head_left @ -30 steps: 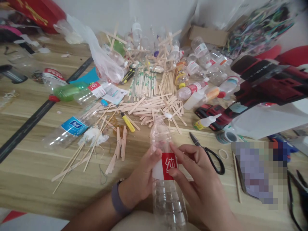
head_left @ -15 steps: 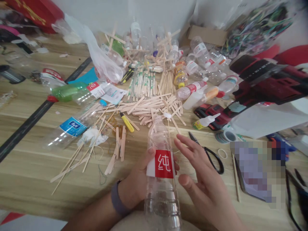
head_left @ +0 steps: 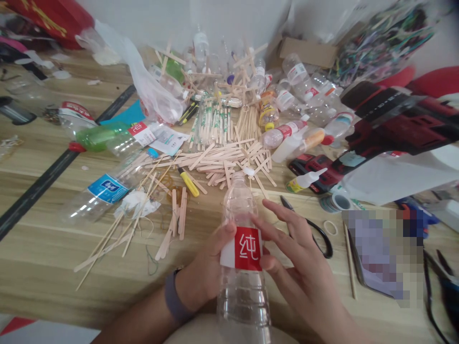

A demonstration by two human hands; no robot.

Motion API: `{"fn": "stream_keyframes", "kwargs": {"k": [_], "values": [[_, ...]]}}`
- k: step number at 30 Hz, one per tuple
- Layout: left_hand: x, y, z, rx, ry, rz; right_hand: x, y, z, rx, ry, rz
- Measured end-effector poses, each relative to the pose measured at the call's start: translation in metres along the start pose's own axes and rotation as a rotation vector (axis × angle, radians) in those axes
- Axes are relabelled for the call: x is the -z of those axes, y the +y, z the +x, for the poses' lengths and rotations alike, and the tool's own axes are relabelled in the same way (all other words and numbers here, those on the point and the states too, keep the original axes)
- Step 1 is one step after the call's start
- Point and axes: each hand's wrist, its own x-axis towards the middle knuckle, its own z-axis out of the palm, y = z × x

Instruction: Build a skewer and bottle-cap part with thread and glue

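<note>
In the head view a clear plastic bottle (head_left: 242, 286), uncapped, with a red and white label, is tilted with its neck pointing away from me. My left hand (head_left: 210, 263) is closed around its left side, thumb on the label's edge. My right hand (head_left: 303, 255) is at the bottle's right side, fingers spread. One fingertip overlaps the bottle above the label and the thumb tip meets the label's right edge. Black-handled scissors (head_left: 324, 239) lie partly hidden behind the right hand. Beyond the bottle's mouth is a small white cap (head_left: 248, 170).
A pile of wooden craft sticks (head_left: 215, 160) spreads beyond the bottle. A yellow craft knife (head_left: 189, 183) and a blue-labelled bottle (head_left: 107, 188) lie left. At right are a glue bottle (head_left: 304, 181), a red and black power tool (head_left: 390, 124), a tape roll (head_left: 336, 202) and a blurred-out phone-like object (head_left: 380, 258).
My right hand has moved left from beside the bottle to touch it. The bottle has turned slightly in my left hand and shifted a little right and toward me.
</note>
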Motion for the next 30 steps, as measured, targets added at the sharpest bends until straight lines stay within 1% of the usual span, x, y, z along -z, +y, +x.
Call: {"fn": "stream_keyframes", "kwargs": {"k": [3,6,8,10,13,15,19,20,21,26,30], "values": [[0.000,-0.001,0.001,-0.059,0.029,-0.027,-0.001,0.000,0.002,-0.020,0.000,0.026],[0.003,-0.003,0.002,-0.056,0.102,-0.022,0.000,0.000,0.003,-0.042,-0.006,0.066],[0.005,-0.003,0.002,-0.045,0.138,-0.026,0.002,0.001,0.001,-0.066,0.022,0.091],[0.006,-0.004,0.002,-0.059,0.142,-0.048,0.005,0.003,-0.001,-0.071,0.055,0.089],[0.009,-0.006,0.003,-0.088,0.121,-0.082,0.007,0.005,-0.004,-0.046,0.052,0.057],[0.012,-0.007,0.004,-0.071,0.088,-0.103,0.006,0.004,-0.005,-0.034,0.032,0.043],[0.014,-0.007,0.004,-0.004,-0.086,-0.076,0.003,0.002,-0.002,-0.015,0.027,0.024],[0.013,-0.007,0.004,-0.002,-0.105,-0.068,0.003,0.002,-0.001,-0.011,0.026,0.026],[0.012,-0.006,0.004,-0.015,-0.096,-0.070,0.003,0.002,0.000,-0.010,0.027,0.033],[0.008,-0.004,0.003,-0.062,0.054,-0.112,0.006,0.004,-0.002,-0.064,0.086,0.074],[0.009,-0.005,0.003,-0.061,0.065,-0.100,0.004,0.006,-0.005,-0.041,0.071,0.057]]}}
